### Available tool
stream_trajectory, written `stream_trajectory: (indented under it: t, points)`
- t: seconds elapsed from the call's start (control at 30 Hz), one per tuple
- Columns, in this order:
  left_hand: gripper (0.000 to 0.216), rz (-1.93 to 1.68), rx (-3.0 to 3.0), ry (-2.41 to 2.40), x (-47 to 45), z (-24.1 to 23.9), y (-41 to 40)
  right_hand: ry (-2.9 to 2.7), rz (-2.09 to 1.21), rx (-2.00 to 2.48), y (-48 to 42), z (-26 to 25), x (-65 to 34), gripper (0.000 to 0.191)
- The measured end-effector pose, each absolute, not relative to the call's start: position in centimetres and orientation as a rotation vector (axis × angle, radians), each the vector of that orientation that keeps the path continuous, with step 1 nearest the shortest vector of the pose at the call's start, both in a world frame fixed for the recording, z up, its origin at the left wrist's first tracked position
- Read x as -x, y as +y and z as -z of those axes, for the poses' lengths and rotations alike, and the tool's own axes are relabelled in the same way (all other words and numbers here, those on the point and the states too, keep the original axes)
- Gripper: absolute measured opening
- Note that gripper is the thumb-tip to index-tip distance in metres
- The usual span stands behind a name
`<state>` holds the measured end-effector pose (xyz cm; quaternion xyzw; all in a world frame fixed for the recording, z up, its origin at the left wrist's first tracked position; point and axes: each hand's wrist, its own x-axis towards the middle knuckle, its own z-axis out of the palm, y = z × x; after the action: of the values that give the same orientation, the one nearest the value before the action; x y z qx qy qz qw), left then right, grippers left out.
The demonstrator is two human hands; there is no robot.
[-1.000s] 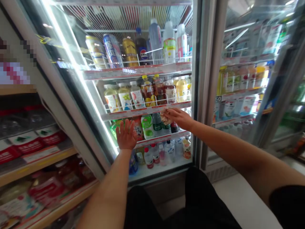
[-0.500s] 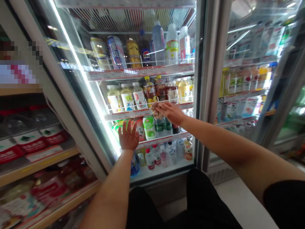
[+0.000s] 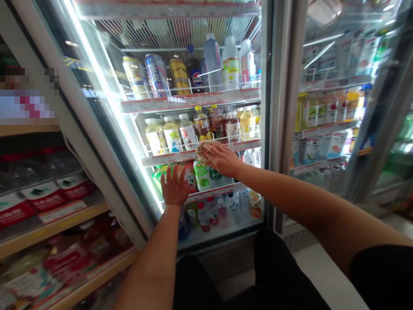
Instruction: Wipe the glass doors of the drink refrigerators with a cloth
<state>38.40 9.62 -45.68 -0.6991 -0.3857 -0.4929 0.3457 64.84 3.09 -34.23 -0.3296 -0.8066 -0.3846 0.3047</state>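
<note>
Against the cooler door (image 3: 269, 129), right hand (image 3: 222, 158) fingers pin a crumpled pale cloth (image 3: 200, 151); left hand (image 3: 174, 187) splayed, empty.

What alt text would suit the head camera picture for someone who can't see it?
A right hand presses a crumpled cloth to the glass door of a drinks fridge, the left hand spread flat on the glass below. Bottles and cans fill its shelves.

The cloth (image 3: 201, 151) is pale beige, the shelf strips (image 3: 190, 102) red and white, a can (image 3: 180, 75) gold.
</note>
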Motion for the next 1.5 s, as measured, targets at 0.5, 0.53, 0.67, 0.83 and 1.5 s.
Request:
stream_trajectory:
  t: [0.5,0.53,0.67,0.83,1.5]
  points:
    - [0.05,1.263,1.798,-1.009,-38.5,45.6,9.3,-2.078,0.944,0.789,4.2,30.6,-64.3,0.048]
    - [0.05,1.266,1.803,-1.016,-38.4,45.5,9.3,-2.14,0.951,0.778,4.0,31.0,-64.1,0.048]
    - [0.051,1.261,1.81,-1.005,-38.4,45.5,9.3,-2.332,0.962,0.755,3.6,31.1,-63.6,0.051]
    - [0.051,1.276,1.819,-1.02,-38.4,45.6,9.4,-2.11,0.887,0.835,3.8,30.1,-62.7,0.064]
    - [0.049,1.24,1.779,-1.002,-38.4,45.7,9.3,-2.315,0.925,0.698,4.6,29.3,-61.1,0.058]
